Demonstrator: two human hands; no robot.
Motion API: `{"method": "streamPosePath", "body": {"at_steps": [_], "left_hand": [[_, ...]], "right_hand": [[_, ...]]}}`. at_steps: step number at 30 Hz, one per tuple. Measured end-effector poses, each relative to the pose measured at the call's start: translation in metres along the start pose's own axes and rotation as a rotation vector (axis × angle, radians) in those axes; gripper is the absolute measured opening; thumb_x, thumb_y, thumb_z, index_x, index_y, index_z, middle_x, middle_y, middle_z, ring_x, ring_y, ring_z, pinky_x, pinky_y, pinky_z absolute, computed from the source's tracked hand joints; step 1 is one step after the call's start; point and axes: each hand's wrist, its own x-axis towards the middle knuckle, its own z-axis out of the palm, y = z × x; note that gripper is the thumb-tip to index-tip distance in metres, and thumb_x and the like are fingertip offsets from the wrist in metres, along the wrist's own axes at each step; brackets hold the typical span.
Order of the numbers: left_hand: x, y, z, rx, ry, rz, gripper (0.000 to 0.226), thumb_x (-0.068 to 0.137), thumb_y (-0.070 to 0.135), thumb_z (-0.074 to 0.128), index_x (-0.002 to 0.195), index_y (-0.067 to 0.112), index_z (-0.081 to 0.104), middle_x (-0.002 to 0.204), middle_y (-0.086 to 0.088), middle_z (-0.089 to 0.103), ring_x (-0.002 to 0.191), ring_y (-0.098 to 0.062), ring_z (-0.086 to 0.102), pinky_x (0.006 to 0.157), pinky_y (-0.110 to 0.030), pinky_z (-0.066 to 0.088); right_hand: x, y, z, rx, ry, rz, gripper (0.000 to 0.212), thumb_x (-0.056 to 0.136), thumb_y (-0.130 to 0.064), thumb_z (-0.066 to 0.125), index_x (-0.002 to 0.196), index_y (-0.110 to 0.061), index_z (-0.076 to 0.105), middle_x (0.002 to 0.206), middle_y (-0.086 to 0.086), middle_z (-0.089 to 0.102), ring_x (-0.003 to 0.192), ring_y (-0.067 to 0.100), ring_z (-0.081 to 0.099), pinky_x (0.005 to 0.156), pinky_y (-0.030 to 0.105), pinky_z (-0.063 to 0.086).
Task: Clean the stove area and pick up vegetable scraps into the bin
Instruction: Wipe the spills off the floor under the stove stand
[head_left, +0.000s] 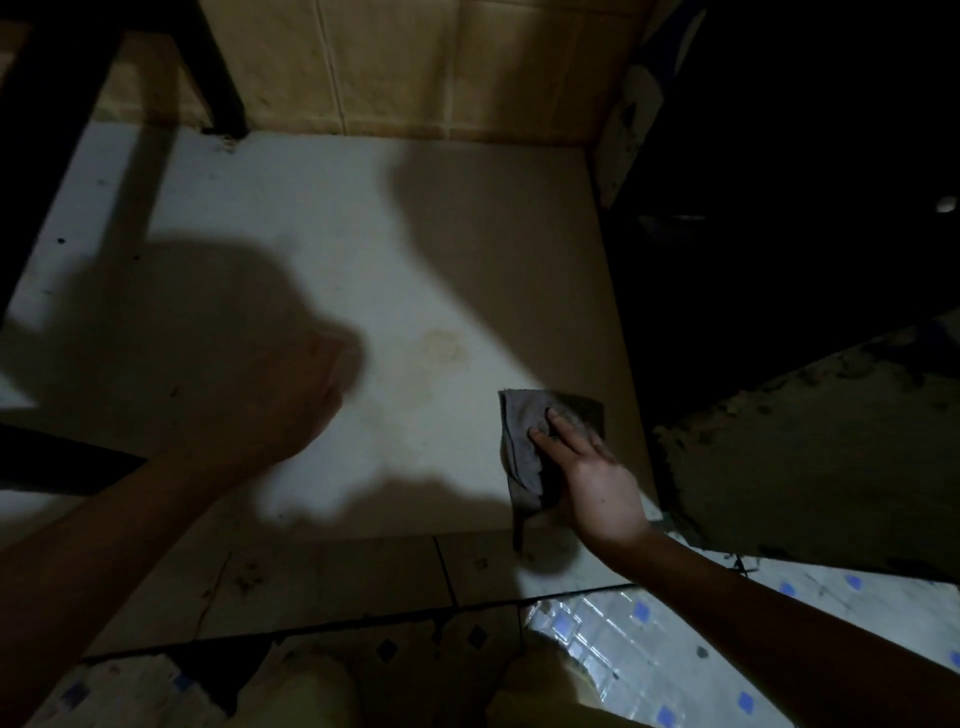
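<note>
A grey cloth (524, 441) lies on the white counter top (332, 249) near its front right corner. My right hand (587, 467) presses on the cloth with straight fingers spread over it. My left hand (280, 400) hovers over the counter's left half in deep shadow and motion blur; its fingers cannot be made out, and nothing is seen in it. A faint yellowish ring stain (441, 345) marks the counter between my hands.
Beige wall tiles (415, 67) close the back. A dark frame leg (223, 78) stands at the back left corner. A dark gap and a rough grey ledge (805, 457) lie right of the counter. Patterned floor tiles (649, 639) and my knees show below.
</note>
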Motion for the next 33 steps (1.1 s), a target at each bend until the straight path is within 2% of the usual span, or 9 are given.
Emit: {"method": "streamPosePath", "body": {"at_steps": [4, 7, 11, 15, 19, 22, 26, 30, 33], "left_hand": [[-0.008, 0.0, -0.003, 0.063, 0.047, 0.015, 0.045, 0.073, 0.011, 0.057, 0.11, -0.015, 0.06, 0.102, -0.038, 0.062, 0.087, -0.055, 0.062, 0.078, -0.063, 0.05], [-0.006, -0.006, -0.001, 0.04, 0.062, -0.015, 0.047, 0.079, 0.013, 0.052, 0.117, -0.012, 0.058, 0.113, -0.036, 0.059, 0.103, -0.053, 0.058, 0.092, -0.06, 0.045], [0.012, -0.023, -0.007, 0.024, 0.063, -0.015, 0.061, 0.082, 0.032, 0.037, 0.127, -0.006, 0.052, 0.124, -0.03, 0.054, 0.114, -0.047, 0.052, 0.099, -0.051, 0.041], [0.033, -0.031, -0.007, -0.053, 0.109, 0.016, 0.066, 0.081, 0.037, 0.032, 0.123, -0.009, 0.055, 0.123, -0.033, 0.055, 0.114, -0.049, 0.053, 0.101, -0.055, 0.041], [0.052, -0.021, -0.001, -0.175, 0.132, -0.102, 0.042, 0.084, 0.014, 0.054, 0.126, 0.007, 0.055, 0.127, -0.018, 0.054, 0.118, -0.034, 0.052, 0.102, -0.041, 0.04], [0.065, -0.016, 0.002, -0.17, 0.19, -0.003, 0.041, 0.077, 0.003, 0.065, 0.118, 0.003, 0.06, 0.116, -0.019, 0.06, 0.109, -0.036, 0.058, 0.096, -0.041, 0.045], [0.076, -0.015, 0.005, -0.071, 0.177, 0.098, 0.036, 0.076, 0.007, 0.064, 0.112, 0.0, 0.061, 0.103, -0.021, 0.064, 0.096, -0.04, 0.062, 0.085, -0.045, 0.053], [0.071, -0.015, 0.007, -0.055, 0.145, 0.039, 0.036, 0.078, 0.008, 0.065, 0.113, 0.004, 0.06, 0.104, -0.019, 0.065, 0.098, -0.038, 0.06, 0.087, -0.042, 0.051], [0.059, -0.019, 0.004, -0.104, 0.163, -0.061, 0.038, 0.08, 0.007, 0.063, 0.118, 0.004, 0.059, 0.108, -0.019, 0.063, 0.104, -0.037, 0.058, 0.092, -0.041, 0.048]], "right_hand": [[0.029, -0.006, -0.01, 0.057, 0.067, 0.031, 0.063, 0.09, -0.009, 0.047, 0.143, -0.037, 0.032, 0.158, -0.008, 0.018, 0.125, 0.023, 0.05, 0.084, 0.032, 0.051], [0.05, -0.01, -0.015, 0.121, 0.076, 0.074, 0.066, 0.089, 0.002, 0.044, 0.142, -0.036, 0.034, 0.157, -0.007, 0.019, 0.123, 0.025, 0.052, 0.084, 0.035, 0.051], [0.074, -0.01, -0.02, 0.235, 0.07, 0.08, 0.066, 0.09, 0.007, 0.04, 0.144, -0.031, 0.034, 0.158, -0.005, 0.015, 0.139, 0.026, 0.033, 0.108, 0.04, 0.04], [0.083, -0.009, -0.022, 0.215, 0.042, 0.072, 0.065, 0.092, 0.004, 0.042, 0.146, -0.03, 0.029, 0.159, -0.003, 0.01, 0.144, 0.024, 0.021, 0.115, 0.041, 0.029], [0.082, -0.006, -0.023, 0.158, -0.017, 0.058, 0.068, 0.093, 0.002, 0.042, 0.148, -0.031, 0.019, 0.159, -0.005, 0.0, 0.145, 0.021, 0.016, 0.113, 0.037, 0.032], [0.083, -0.003, -0.031, 0.131, -0.027, 0.053, 0.071, 0.093, 0.004, 0.04, 0.148, -0.033, 0.017, 0.159, -0.007, -0.002, 0.146, 0.022, 0.011, 0.114, 0.039, 0.031], [0.081, -0.002, -0.03, 0.106, -0.085, 0.076, 0.072, 0.092, 0.005, 0.039, 0.148, -0.034, 0.015, 0.159, -0.008, -0.005, 0.147, 0.024, 0.002, 0.118, 0.04, 0.021], [0.086, -0.012, -0.03, 0.097, -0.089, 0.127, 0.07, 0.093, 0.003, 0.038, 0.148, -0.034, 0.015, 0.16, -0.004, -0.002, 0.145, 0.025, 0.014, 0.116, 0.039, 0.027], [0.089, -0.026, -0.026, 0.103, -0.037, 0.108, 0.072, 0.09, 0.0, 0.044, 0.148, -0.034, 0.019, 0.16, -0.001, 0.004, 0.135, 0.028, 0.038, 0.102, 0.04, 0.045]]}}
